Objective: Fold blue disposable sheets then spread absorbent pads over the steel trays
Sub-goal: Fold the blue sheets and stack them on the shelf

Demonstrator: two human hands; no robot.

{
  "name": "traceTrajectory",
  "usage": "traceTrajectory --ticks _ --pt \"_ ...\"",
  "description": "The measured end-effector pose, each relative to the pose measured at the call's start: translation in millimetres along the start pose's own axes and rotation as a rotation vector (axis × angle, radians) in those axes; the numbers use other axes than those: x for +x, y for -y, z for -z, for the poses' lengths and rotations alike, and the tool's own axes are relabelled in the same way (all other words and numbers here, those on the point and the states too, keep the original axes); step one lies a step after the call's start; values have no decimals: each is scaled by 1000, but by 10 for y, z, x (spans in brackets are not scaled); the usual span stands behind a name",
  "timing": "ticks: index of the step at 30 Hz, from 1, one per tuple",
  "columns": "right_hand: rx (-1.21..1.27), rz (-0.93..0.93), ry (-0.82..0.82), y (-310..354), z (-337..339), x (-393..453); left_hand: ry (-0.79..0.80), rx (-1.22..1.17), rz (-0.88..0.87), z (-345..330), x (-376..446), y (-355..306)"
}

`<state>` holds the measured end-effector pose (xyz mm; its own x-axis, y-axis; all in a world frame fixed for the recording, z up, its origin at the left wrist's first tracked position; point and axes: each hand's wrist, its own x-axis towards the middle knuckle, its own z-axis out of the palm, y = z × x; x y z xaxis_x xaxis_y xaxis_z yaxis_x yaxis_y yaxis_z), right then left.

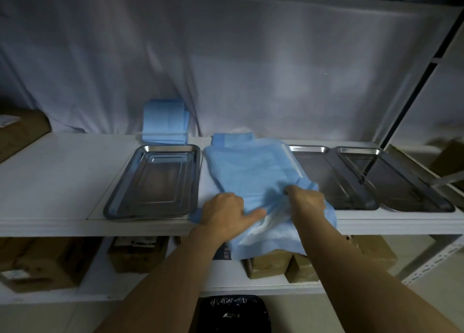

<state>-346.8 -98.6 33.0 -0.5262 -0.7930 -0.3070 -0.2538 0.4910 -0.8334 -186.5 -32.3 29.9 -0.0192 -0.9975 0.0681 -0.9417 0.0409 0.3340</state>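
Head view, starting nearest: the blue sheet point(253, 177) is our landmark, lying on the white shelf point(50, 172) with its near edge hanging over the front lip. We've got both hands on its near end. The left hand point(226, 213) has fingers curled into the fabric with the thumb lying out along it, so it's gripping the sheet. The right hand point(307, 198) is bunched around a gathered ridge of the same sheet, clenched on it.

For this fold, we reckon the trick is to lift the hanging edge up evenly with both hands, match the corners before pressing, then smooth the crease flat. The stuff looks thin, soft and nonwoven, so it'll wrinkle and slide if we pull one side harder.

Left of the sheet sits a steel tray point(154, 182), rectangular, rounded corners, shiny with a stepped floor, nothing on it yet. Right of the sheet are two more trays point(356, 179), overlapping, the sheet's edge touching the nearer one.

Behind the sheet, a folded blue piece point(232, 138) peeks out. Back and to the left of it, a stack of blue folded pads point(165, 121) leans against the pale draped cloth point(251, 68) backdrop.
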Motion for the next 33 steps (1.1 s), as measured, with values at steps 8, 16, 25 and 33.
traceTrajectory --ticks 8,16,25,33 --pt "-367 321 -97 198 71 324 -114 -616 608 -60 826 197" --pt "-580 327 58 273 -55 831 -129 -1382 796 -176 1294 485" --pt "-737 518 -2 346 -372 827 -693 -458 501 193 1472 559" --pt "-684 441 91 355 -770 728 -339 -414 526 75 1516 879"
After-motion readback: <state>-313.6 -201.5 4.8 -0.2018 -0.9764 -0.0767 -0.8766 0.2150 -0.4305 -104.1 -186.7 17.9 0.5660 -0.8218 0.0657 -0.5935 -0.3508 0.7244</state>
